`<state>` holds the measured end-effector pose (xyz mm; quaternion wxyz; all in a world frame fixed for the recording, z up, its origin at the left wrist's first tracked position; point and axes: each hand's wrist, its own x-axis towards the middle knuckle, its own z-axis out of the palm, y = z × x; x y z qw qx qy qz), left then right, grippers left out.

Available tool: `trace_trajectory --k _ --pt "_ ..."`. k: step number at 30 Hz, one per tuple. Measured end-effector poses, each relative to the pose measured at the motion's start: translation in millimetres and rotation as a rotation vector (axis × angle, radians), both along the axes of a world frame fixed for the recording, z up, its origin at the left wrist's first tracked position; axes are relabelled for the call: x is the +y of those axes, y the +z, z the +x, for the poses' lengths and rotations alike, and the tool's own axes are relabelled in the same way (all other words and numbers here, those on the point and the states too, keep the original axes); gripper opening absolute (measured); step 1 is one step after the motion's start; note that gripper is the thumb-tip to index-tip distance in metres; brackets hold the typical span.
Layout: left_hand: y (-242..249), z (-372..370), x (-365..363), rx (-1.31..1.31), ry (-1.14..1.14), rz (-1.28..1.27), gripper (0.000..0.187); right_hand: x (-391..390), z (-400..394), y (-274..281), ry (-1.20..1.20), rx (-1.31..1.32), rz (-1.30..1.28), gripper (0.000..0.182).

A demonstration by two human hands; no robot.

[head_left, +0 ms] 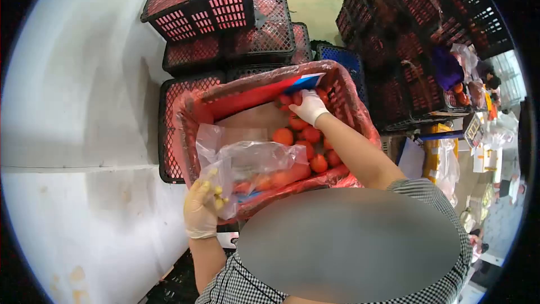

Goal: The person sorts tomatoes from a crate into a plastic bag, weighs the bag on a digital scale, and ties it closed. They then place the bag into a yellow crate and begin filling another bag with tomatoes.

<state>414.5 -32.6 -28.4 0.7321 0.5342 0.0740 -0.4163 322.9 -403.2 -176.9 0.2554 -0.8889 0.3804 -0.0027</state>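
Observation:
A large crate (pixel 357 93) lined with red plastic holds several red tomatoes (pixel 319 162) on its right side. My gloved right hand (pixel 308 108) reaches in at the back right, its fingers closed round a tomato (pixel 296 98). Down at the crate's front left corner, my gloved left hand (pixel 202 205) grips the edge of a clear plastic bag (pixel 261 156). The bag lies across the crate's front left part, with more tomatoes showing through it. Yellow tips show on the left glove's fingers. A blue and white sheet (pixel 304 83) rests against the back wall of the crate.
Black mesh crates with red lining (pixel 197 0) are stacked behind and to the left. A taller stack of dark crates (pixel 394 50) stands at the right. A white wall (pixel 73 107) runs along the left. Bags, boxes and part of another person (pixel 477 246) appear at far right.

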Motion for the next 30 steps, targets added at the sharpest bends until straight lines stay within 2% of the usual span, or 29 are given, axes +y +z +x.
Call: trace_trajectory --k 1,2,4,7,8,12,14,20,21,23,24,25,28,30 --pt "0 -2 -3 0.000 0.005 0.002 0.038 -6 4 -23 -0.037 0.081 -0.060 0.073" --pt "0 -7 -9 0.002 -0.008 -0.015 0.039 0 11 -19 -0.031 0.080 -0.057 0.073" --pt "-3 -12 -18 0.043 -0.029 -0.037 0.039 28 29 7 -0.213 0.249 -0.113 0.080" --pt "-5 -12 -28 -0.012 -0.092 0.001 0.042 38 34 11 -0.304 0.197 -0.087 0.079" --pt "-2 -12 -34 0.009 -0.084 -0.018 0.043 43 33 4 -0.261 0.210 -0.190 0.078" --pt "-10 0 -46 -0.023 -0.093 -0.038 0.038 41 24 1 -0.213 0.138 -0.217 0.077" --pt "-14 6 -53 -0.056 -0.078 -0.032 0.037 42 29 3 -0.231 0.215 -0.180 0.076" --pt "-10 17 -66 -0.061 -0.097 -0.058 0.038 30 22 24 -0.194 0.180 -0.070 0.076" --pt "-11 19 -67 -0.051 -0.087 -0.052 0.038 23 18 12 -0.182 0.190 -0.066 0.076" --pt "-18 25 -65 -0.079 -0.124 -0.065 0.039 2 7 -19 -0.302 -0.291 0.080 0.073" --pt "-23 29 -62 -0.081 -0.142 -0.068 0.039 -5 2 -8 -0.178 -0.242 -0.015 0.066" --pt "-24 29 -62 -0.075 -0.131 -0.062 0.039 -15 -1 -9 -0.059 -0.211 0.055 0.066" --pt "-22 36 -69 -0.081 -0.077 -0.059 0.036 2 -5 20 -0.040 -0.264 0.124 0.057" --pt "-25 37 -69 -0.050 -0.068 -0.078 0.032 37 -8 64 -0.211 -0.836 1.017 0.049"
